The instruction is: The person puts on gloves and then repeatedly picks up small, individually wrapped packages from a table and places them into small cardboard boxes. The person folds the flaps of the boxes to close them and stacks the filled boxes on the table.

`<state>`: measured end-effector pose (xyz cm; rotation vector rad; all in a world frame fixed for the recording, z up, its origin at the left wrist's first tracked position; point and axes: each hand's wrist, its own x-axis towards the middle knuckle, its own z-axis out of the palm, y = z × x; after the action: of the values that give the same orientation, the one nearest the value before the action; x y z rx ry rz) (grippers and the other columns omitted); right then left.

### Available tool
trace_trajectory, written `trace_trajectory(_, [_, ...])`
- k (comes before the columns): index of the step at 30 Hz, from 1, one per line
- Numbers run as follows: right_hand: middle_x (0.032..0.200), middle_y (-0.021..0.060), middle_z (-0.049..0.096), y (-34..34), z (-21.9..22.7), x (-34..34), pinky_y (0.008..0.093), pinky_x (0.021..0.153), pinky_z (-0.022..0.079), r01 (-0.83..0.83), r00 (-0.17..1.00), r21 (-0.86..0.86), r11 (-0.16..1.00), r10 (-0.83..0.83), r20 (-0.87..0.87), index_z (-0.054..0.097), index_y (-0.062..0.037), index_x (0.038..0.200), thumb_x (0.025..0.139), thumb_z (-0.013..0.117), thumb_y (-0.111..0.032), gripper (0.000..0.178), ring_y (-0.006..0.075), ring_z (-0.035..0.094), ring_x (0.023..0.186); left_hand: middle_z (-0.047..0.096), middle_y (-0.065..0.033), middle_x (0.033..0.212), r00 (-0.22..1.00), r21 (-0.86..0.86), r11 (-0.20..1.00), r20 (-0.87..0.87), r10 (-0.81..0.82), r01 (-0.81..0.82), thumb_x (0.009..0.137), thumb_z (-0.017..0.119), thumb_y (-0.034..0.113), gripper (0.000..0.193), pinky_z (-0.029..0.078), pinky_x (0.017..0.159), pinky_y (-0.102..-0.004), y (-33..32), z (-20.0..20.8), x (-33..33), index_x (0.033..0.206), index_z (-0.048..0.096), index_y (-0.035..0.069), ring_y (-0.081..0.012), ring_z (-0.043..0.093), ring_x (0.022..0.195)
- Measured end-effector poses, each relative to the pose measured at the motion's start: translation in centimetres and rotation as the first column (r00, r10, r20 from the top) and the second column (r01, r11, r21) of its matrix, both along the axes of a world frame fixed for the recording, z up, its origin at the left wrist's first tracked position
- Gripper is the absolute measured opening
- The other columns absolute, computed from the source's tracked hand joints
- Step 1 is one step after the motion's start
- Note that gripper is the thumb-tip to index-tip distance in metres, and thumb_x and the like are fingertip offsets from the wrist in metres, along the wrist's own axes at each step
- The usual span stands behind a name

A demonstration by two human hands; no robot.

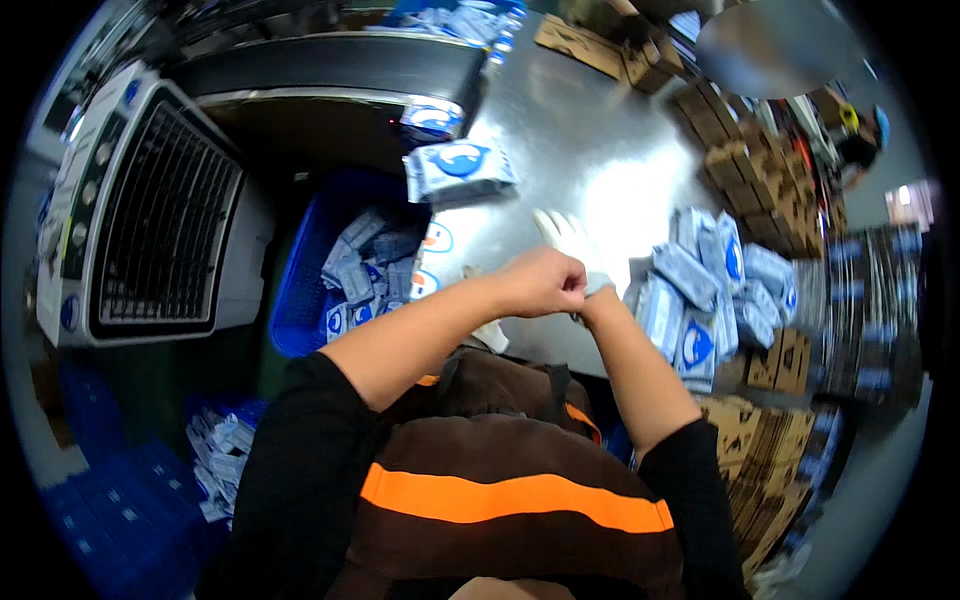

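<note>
Over the near part of the metal table, my bare left hand is closed on the cuff of a white glove at my right wrist. That glove covers my right hand, whose fingers point away from me, stretched out and holding nothing. Another white glove lies at the table's near edge, below my left forearm. To the right of my hands is a heap of white-and-blue soft packs. A larger pack lies beyond them at the table's left edge.
A blue basket of small packs stands left of the table, beside a grey air cooler. A conveyor ends at the far left. Cardboard boxes are stacked at right; another person is at the far right.
</note>
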<state>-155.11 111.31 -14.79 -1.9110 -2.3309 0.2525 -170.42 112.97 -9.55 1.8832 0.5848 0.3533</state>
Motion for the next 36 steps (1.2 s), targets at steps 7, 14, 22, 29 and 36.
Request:
trace_trajectory(7, [0.107,0.0175,0.072,2.4,3.0,1.6,0.0355,0.083,0.056,-0.138,-0.268,-0.650,0.747,-0.660,-0.702,0.061,0.0019,0.124,0.100,0.058,-0.031,0.041,0.0277,0.071,0.092,0.068,-0.0131,0.079,0.991,0.144,0.980,-0.033,-0.132,0.135,0.087,0.065,0.015,0.013,0.054,0.070,-0.0380,-3.4,6.1,4.9,0.090,0.070,0.003,-0.0292,0.067,0.074])
trace_trajectory(14, [0.090,0.0151,0.068,-12.7,-6.5,22.5,0.0434,0.075,0.054,0.185,0.970,-0.344,0.921,-0.228,-0.089,0.067,-0.0047,0.106,0.101,0.045,-0.026,0.031,0.0321,0.066,0.083,0.062,-0.0201,0.124,0.379,-0.058,0.390,0.406,-0.832,0.919,0.086,0.062,0.007,0.048,0.048,0.100,-0.0443,-14.2,9.6,13.3,0.132,0.054,-0.001,-0.0381,0.059,0.116])
trace_trajectory(22, [0.087,0.0123,0.071,-37.0,11.7,18.6,0.0390,0.071,0.055,-0.208,0.332,-0.858,0.470,-0.791,-0.514,0.071,-0.0038,0.090,0.092,0.062,-0.026,0.024,0.0258,0.070,0.077,0.063,-0.0080,0.091,0.816,0.252,0.837,0.211,-0.538,0.486,0.085,0.069,0.021,0.009,0.055,0.071,-0.0406,-15.4,6.5,18.5,0.090,0.076,0.018,-0.0279,0.065,0.088])
trace_trajectory(29, [0.105,0.0080,0.067,-27.2,13.3,6.6,0.0356,0.092,0.047,0.308,0.613,-0.658,0.688,-0.672,-0.415,0.068,-0.0031,0.111,0.096,0.060,-0.014,0.021,0.0210,0.064,0.103,0.073,-0.0170,0.103,0.448,0.271,0.413,-0.078,-0.891,0.869,0.077,0.079,0.039,0.044,0.056,0.084,-0.0468,-23.3,13.6,26.4,0.106,0.073,0.006,-0.0360,0.069,0.098])
trace_trajectory(36, [0.128,0.0146,0.065,-27.6,19.6,27.0,0.0494,0.106,0.044,0.585,-0.589,0.473,0.659,0.746,-0.310,0.061,0.0012,0.126,0.097,0.053,-0.014,0.034,0.0255,0.059,0.120,0.068,-0.0131,0.101,0.388,0.427,0.529,0.375,-0.842,0.734,0.086,0.071,0.013,0.020,0.051,0.086,-0.0409,-15.5,17.3,17.1,0.105,0.069,0.006,-0.0337,0.065,0.095])
